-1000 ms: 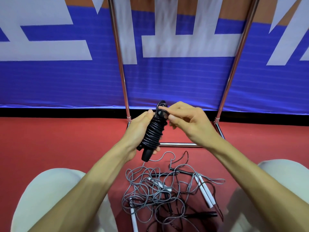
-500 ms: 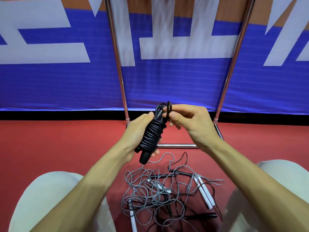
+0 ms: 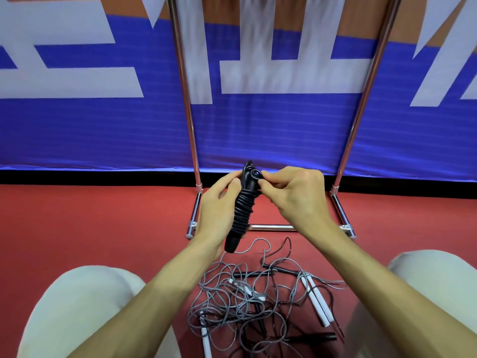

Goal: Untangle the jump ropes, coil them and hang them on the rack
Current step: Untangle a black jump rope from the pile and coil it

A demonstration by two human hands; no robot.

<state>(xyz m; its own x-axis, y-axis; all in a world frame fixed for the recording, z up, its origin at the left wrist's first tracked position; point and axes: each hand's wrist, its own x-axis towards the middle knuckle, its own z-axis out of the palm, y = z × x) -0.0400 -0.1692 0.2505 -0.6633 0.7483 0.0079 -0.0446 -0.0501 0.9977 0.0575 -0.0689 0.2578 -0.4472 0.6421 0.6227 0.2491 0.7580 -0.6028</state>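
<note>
Got black jump rope (image 3: 242,213) wound tight round its handles: glossy stacked coils, 1 handle end poking out below. Gripping it mid-bundle with left hand (image 3: 219,205), fingers curled round coils; pinching top loop with right hand (image 3: 294,195). Holding it tilted above red floor (image 3: 103,228), just before rack (image 3: 189,125) base bar. Can't trace single strands in tangled ropes (image 3: 240,301) at floor's near edge, 2 white handles (image 3: 316,303) on right. Can't see rack top, cut off; top loop partly behind fingertips.
</note>
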